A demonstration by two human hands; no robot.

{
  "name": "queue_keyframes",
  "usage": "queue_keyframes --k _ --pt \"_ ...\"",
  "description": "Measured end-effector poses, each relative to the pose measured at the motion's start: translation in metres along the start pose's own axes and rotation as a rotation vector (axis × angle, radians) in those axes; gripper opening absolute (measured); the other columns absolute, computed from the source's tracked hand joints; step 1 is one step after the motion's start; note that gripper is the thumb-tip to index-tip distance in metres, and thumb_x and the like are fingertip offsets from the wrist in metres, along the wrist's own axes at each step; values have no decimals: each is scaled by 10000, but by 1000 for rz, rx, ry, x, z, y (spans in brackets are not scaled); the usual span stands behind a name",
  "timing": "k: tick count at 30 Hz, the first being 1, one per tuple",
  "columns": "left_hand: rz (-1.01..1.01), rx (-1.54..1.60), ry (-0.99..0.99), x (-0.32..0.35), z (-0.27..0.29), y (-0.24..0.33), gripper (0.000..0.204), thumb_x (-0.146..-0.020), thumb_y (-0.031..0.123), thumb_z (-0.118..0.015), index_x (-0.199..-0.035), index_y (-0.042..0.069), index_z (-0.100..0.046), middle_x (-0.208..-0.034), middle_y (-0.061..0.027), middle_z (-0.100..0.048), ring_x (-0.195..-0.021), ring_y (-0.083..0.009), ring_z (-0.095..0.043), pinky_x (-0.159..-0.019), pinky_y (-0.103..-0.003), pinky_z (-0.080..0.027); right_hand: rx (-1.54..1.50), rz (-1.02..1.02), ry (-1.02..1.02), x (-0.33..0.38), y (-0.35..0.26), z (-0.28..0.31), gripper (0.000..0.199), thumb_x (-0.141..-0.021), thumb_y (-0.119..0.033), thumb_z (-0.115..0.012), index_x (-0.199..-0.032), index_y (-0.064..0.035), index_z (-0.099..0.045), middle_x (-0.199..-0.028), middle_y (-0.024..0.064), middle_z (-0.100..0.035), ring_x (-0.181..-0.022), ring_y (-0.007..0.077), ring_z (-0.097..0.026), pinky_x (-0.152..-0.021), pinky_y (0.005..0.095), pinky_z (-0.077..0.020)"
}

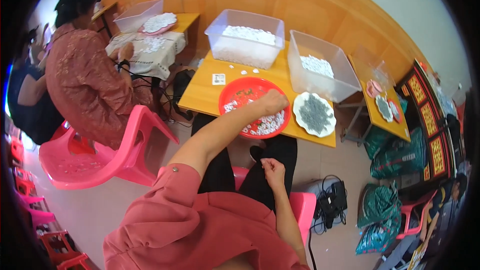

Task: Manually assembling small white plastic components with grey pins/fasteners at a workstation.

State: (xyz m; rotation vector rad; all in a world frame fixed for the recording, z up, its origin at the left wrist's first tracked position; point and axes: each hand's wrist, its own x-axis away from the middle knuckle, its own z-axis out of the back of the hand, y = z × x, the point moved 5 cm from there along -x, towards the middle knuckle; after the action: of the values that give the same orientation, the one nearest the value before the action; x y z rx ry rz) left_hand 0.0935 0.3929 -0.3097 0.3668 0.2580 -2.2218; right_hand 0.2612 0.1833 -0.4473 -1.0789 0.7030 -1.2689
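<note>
In the head view, our left hand (274, 102) reaches out over the red plate (250, 96) and rests curled on the small white pieces (267, 124) heaped along the plate's near rim; the fingers are bent down into the pile, but we cannot tell whether they have closed on a piece. The pieces lie directly beneath and just nearer to us than this hand, in a curved band following the rim. Our right hand (273, 168) hangs well back from the worktop (202, 92), near our lap, loosely clenched; whether it holds anything is hidden. So the left hand is by far the nearer to the pieces.

Just to the right of the left hand sits a white plate (297, 114) filled with small grey parts (315, 114). Beyond the hand, two clear plastic tubs stand on the worktop: the left tub (220, 50) holds a deep layer of white pieces, the right tub (345, 82) a smaller heap. Far to the left, another person (85, 77) sits on a pink chair (100, 162) at a separate table.
</note>
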Motion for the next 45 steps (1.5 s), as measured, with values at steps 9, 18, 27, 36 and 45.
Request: queue_keyframes --k 9,18,27,36,45 --pt "-455 -430 -32 12 2 11 162 -851 201 -653 -747 127 -754 -777 -43 -736 -784 -235 -740 -684 -407 -507 -21 139 31 12 -19 -16 220 -988 -246 -738 -979 -30 -780 -701 -43 -636 -563 32 -511 -493 231 -393" --pt "404 422 301 70 74 -28 293 -925 298 -728 -986 24 -643 -985 -194 -671 -898 -373 -704 -742 -502 -542 23 129 84 9 -15 -2 268 -972 -272 -742 -987 -10 -791 -677 4 -654 -625 69 -582 -585 267 -478" --pt "479 770 488 148 161 26 78 -935 68 -700 -976 27 -646 -830 -87 -636 -675 -176 -624 -615 -311 -488 -380 152 89 -24 -175 28 215 -1034 -201 -682 -1040 1 -756 -801 2 -664 -565 42 -509 -494 213 -389" --pt "207 129 530 142 198 56 173 -833 110 -766 -949 73 -642 -864 -82 -619 -726 -279 -636 -640 -386 -470 -421 247 38 -42 -239 18 189 -1015 -159 -710 -1027 24 -757 -741 -13 -647 -589 39 -518 -528 216 -392" --pt "376 337 587 163 174 33 136 -911 92 -699 -961 58 -577 -884 -119 -587 -742 -287 -630 -651 -383 -480 -483 242 -42 -60 -247 -16 128 -1000 -78 -698 -1034 31 -754 -826 15 -694 -645 52 -548 -577 220 -438"
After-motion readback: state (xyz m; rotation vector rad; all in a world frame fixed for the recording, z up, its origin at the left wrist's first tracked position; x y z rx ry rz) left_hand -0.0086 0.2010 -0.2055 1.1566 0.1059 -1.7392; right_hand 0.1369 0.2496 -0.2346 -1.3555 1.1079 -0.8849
